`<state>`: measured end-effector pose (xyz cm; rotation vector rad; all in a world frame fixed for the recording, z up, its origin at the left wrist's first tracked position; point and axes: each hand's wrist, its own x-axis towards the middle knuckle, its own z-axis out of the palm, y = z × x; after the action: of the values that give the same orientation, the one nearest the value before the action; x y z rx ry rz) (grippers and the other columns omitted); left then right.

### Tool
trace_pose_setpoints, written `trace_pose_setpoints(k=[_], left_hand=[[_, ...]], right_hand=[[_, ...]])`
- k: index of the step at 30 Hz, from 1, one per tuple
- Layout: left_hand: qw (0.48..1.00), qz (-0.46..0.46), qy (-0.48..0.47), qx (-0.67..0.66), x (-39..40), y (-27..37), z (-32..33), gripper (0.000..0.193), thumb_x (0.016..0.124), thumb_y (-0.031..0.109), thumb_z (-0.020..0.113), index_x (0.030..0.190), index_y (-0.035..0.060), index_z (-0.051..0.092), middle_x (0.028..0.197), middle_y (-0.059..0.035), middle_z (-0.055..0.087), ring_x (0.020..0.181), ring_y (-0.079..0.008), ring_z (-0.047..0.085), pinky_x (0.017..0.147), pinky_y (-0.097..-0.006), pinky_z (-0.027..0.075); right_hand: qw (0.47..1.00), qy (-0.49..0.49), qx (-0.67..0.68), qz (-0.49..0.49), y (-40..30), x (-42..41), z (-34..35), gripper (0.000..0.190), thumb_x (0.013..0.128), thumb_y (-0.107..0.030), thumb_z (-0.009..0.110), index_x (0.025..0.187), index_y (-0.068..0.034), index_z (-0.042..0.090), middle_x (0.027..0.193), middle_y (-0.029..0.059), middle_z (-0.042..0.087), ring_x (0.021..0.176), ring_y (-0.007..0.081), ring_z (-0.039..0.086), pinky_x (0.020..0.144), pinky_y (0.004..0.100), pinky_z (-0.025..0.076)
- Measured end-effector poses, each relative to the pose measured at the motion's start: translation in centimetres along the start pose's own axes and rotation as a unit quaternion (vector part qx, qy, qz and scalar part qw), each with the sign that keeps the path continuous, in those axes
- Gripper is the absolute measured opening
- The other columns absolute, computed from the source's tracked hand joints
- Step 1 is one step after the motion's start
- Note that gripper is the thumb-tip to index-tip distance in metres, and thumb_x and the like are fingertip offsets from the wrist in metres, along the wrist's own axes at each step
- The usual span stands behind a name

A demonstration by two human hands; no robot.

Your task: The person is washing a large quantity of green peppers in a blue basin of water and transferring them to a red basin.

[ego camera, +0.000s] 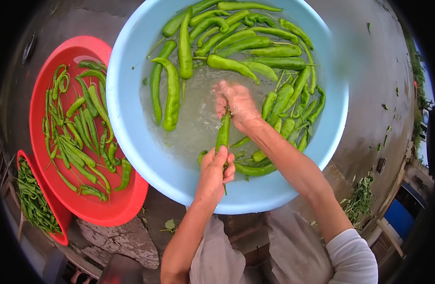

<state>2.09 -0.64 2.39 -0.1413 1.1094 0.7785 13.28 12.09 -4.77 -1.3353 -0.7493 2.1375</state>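
A large light-blue plastic basin (132, 145) of cloudy water stands before me, with many long green peppers (251, 44) floating along its far and right sides. My left hand (214, 169) grips one green pepper (223, 130) near its stem end, just inside the near rim. The pepper points away from me. At its far tip is my right hand (237, 101), partly under the water with fingers curled; ripples blur whether they close around the tip. Two more peppers (172, 94) float apart on the left side of the water.
To the left, a red plastic basin (128, 206) holds thinner green peppers (79, 149). Beside it, a smaller red container (63, 227) is heaped with small green peppers (34, 197). A cracked stone slab (121, 241) lies below. Cut green plants (361, 202) lie on the wet ground at right.
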Motion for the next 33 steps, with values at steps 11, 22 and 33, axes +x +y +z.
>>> trace_pose_setpoints(k=[11,22,33], left_hand=[[0.998,-0.027,-0.027,-0.042,-1.0,0.9,-0.5,0.05,0.099,0.051,0.033,0.094,0.0055,0.053,0.06,0.0013,0.039,0.045,-0.0085,0.031,0.039,-0.0228,0.024],[0.996,0.08,-0.038,0.024,0.4,0.4,-0.6,0.042,0.1,0.042,0.039,0.117,0.0046,0.047,0.084,-0.0036,0.05,0.065,-0.01,0.045,0.058,-0.0244,0.038],[0.998,-0.018,-0.031,0.053,-0.5,0.4,-0.4,0.029,0.098,0.034,0.048,0.109,0.0069,0.049,0.065,0.0043,0.038,0.046,-0.0046,0.029,0.039,-0.0207,0.021]], right_hand=[[0.96,-0.198,0.197,-0.027,-3.7,-4.6,3.3,0.045,0.099,-0.03,0.045,0.133,-0.001,0.042,0.105,0.0101,0.061,0.093,0.0193,0.06,0.085,0.0364,0.05],[0.995,-0.059,-0.043,-0.065,1.9,-4.6,3.9,0.04,0.098,-0.04,0.047,0.106,-0.001,0.055,0.076,0.0059,0.06,0.061,0.0132,0.055,0.058,0.0281,0.046],[0.983,0.051,0.149,0.097,2.2,-0.9,0.9,0.026,0.092,-0.025,0.055,0.099,-0.001,0.055,0.062,0.0007,0.046,0.055,0.0126,0.044,0.061,0.0308,0.045]])
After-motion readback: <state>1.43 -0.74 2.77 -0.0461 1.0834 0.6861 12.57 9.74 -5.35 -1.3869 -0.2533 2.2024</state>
